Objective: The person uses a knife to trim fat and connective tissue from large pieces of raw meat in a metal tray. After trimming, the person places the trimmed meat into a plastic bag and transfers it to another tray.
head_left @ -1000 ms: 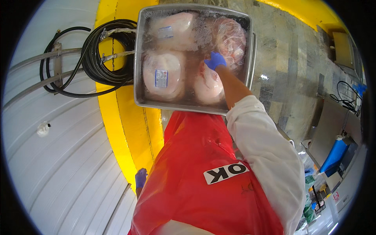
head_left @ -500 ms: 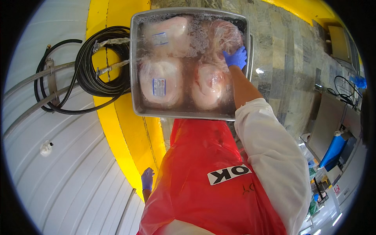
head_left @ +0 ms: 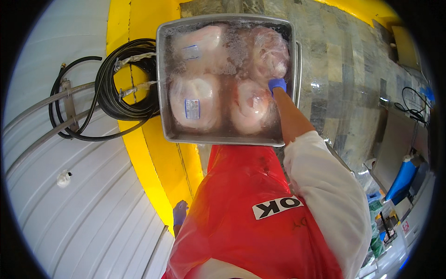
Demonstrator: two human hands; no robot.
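My right hand (head_left: 277, 85), in a blue glove, dips into the water at the right side of a metal tub (head_left: 223, 139). It is between the far-right plastic-wrapped meat piece (head_left: 270, 51) and the near-right meat piece (head_left: 251, 106), close to the far-right one. Its fingers are hidden, so any grip cannot be seen. On the left lie two more bagged pieces: a far-left meat piece (head_left: 204, 39) and a near-left meat piece (head_left: 199, 88), each with a label. My left hand (head_left: 180, 212), gloved too, hangs low beside my red apron (head_left: 246, 186), loosely open with nothing visible in it.
A coiled black hose (head_left: 106, 93) hangs left of the tub by metal rails (head_left: 35, 138). Two taps (head_left: 137, 88) run water in. A yellow ledge (head_left: 160, 162) borders the white ribbed wall (head_left: 93, 209). Grey stone flooring (head_left: 332, 83) spreads to the right.
My right hand has moved nearer and deeper, its fingers going from view. The far-right meat piece looks shifted and turned. My left hand stays low at my side.
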